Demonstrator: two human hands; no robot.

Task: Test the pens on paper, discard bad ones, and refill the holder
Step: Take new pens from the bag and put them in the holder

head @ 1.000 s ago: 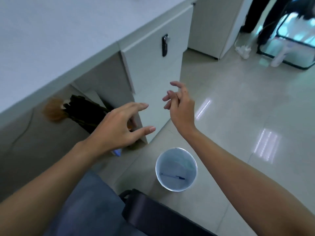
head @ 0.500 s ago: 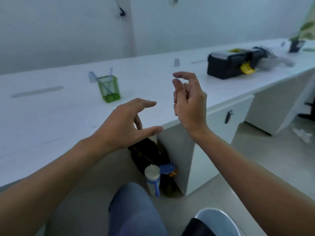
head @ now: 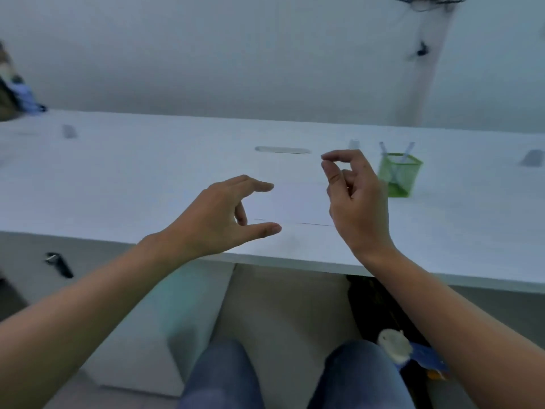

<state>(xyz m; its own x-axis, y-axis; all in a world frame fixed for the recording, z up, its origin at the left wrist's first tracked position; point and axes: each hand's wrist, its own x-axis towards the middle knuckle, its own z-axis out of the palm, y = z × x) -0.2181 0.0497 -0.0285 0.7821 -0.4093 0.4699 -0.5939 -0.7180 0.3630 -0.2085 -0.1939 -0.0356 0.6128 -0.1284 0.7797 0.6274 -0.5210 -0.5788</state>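
Observation:
A green mesh pen holder point(head: 400, 175) stands on the white desk point(head: 118, 184), right of centre, with two pale pens point(head: 395, 160) leaning in it. A white sheet of paper point(head: 298, 202) lies in front of me between my hands, with a thin dark line near its front edge. My left hand point(head: 224, 219) hovers over the desk's front edge, fingers spread and empty. My right hand point(head: 354, 199) is raised just left of the holder, fingers loosely curled with thumb and forefinger near each other; nothing shows between them.
A grey oval cable slot point(head: 282, 149) lies at the back of the desk. Under the desk are a white drawer unit point(head: 165, 329), a dark bag point(head: 380, 308) and a white-capped bottle point(head: 393, 345). My knees point(head: 224, 379) are at the bottom.
The view has swung from the floor and the bin up and left to the desk. Both hands stayed raised and empty; the holder now sits beside my right hand.

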